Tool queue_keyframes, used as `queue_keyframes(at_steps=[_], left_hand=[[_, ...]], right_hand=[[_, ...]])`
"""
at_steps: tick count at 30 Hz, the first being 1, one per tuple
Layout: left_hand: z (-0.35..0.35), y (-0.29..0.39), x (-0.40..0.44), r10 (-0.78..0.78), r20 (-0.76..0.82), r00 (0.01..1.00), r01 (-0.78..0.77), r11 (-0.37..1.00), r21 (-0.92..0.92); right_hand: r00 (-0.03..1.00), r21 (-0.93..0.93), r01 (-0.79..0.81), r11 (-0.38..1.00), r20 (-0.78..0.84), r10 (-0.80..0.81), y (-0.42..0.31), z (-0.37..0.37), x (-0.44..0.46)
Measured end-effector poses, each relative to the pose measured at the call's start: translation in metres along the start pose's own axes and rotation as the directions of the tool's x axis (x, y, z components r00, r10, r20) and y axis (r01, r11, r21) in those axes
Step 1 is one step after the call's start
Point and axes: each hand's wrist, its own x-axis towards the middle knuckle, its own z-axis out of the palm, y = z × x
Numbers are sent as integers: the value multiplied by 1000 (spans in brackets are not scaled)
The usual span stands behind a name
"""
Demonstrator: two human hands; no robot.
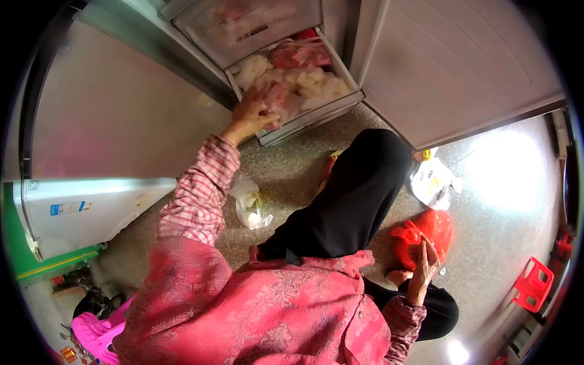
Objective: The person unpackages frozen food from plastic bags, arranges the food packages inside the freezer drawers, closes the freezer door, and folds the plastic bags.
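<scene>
An open freezer drawer [304,121] is pulled out ahead of me, packed with bagged food. My left hand [248,115] is at its near left corner, with its fingers curled round a clear plastic bag [277,100] that has something pinkish inside. Behind it lie a bag with red contents [301,53] and pale, lumpy bagged food [319,82]. Down on the floor to my right, my right hand [424,271] has its fingers closed against a bulging red plastic bag [435,228]. What the red bag contains is hidden.
The freezer door [462,67] stands open at the right; a closed upper drawer [249,27] is above. A second white appliance [103,121] borders the left. Clear bag [249,204] and white bag [435,182] lie on the floor. A red stool [533,285] stands right, pink plastic item [97,331] lower left.
</scene>
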Motion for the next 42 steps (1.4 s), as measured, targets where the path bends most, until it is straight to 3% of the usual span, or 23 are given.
queue_keyframes(at_steps=[1, 2, 3, 5, 7, 10, 15, 16, 18, 19, 20, 21, 22, 24, 25, 26, 28, 30, 31, 33, 36, 39, 42], left_hand=[[-7, -9, 5, 16, 60, 998, -17, 1000, 22], [-18, -20, 9, -116, 275, 954, 220, 896, -386], [-32, -21, 12, -136, 514, 847, 487, 584, -649], [-47, -5, 5, -115, 495, 861, 422, 704, -571], [-41, 2, 1, -11, 296, 955, 135, 906, -401], [-28, 12, -1, -86, 172, 981, 124, 968, -221], [-27, 21, -2, -98, 214, 972, 139, 972, -187], [-25, 25, -1, -70, 170, 983, 91, 989, -114], [-14, 30, -1, -47, 84, 995, 43, 998, 53], [-8, 31, -1, -9, 5, 1000, 8, 976, 220], [-3, 31, 0, -9, 1, 1000, 8, 975, 221], [1, 29, 2, -56, 78, 995, 28, 945, 325], [5, 28, 1, -111, 148, 983, 38, 903, 428], [19, 11, -7, -26, 126, 992, -27, 916, 401], [19, 4, -7, 58, 106, 993, -93, 924, 370], [9, 6, -7, 72, 101, 992, -105, 922, 372], [-13, 9, -15, 205, 99, 974, -222, 952, 209], [-27, 10, -6, 141, 87, 986, -148, 986, 71], [-28, 10, -2, 69, 85, 994, -63, 996, -70], [-20, 13, 6, 60, 20, 998, -58, 996, -75], [-4, 13, 18, 27, -119, 992, -37, 996, -80], [21, 7, 27, -115, 40, 993, 115, 993, -14], [22, 3, 27, -111, 113, 987, 116, 992, -41]], right_hand=[[999, 44, -52, 998, 10, 51, -2, 3, 1], [946, -82, 308, 948, 128, -297, 10, 1, 0], [948, -79, 302, 950, 128, -291, 17, 0, 1], [904, -156, 411, 898, 198, -380, 23, 0, 4], [854, -216, 508, 834, 249, -456, 21, 1, 6], [818, -268, 571, 776, 272, -508, 25, 2, 9], [841, -318, 534, 783, 293, -455, 34, 0, 13], [944, -142, 277, 950, 224, -242, 30, 2, 13], [979, 60, -9, 998, 202, -4, 17, 6, 13], [975, 21, 40, 999, 216, -44, 9, 8, 11], [969, -18, 90, 996, 231, -84, 5, 7, 9], [970, -16, 92, 996, 229, -86, 12, 4, 12], [909, -209, 391, 896, 240, -341, 24, 0, 16], [774, -380, 633, 675, 284, -566, 22, 0, 16], [940, -154, 325, 933, 158, -301, 4, 5, 11], [993, 122, -41, 992, 118, 27, -5, 8, 8], [996, 123, -46, 991, 79, 36, -2, 7, 5], [998, 118, -51, 992, 45, 46, -3, 8, 3], [990, 51, 125, 991, 61, -128, -7, 8, -1], [952, -21, 297, 955, 90, -294, -6, 7, -2], [995, -1, 94, 996, 16, -94, 11, 3, 1], [945, -139, 324, 936, 93, -313, 18, 0, 2], [998, 28, 60, 998, -8, -60, 19, 5, 4]])
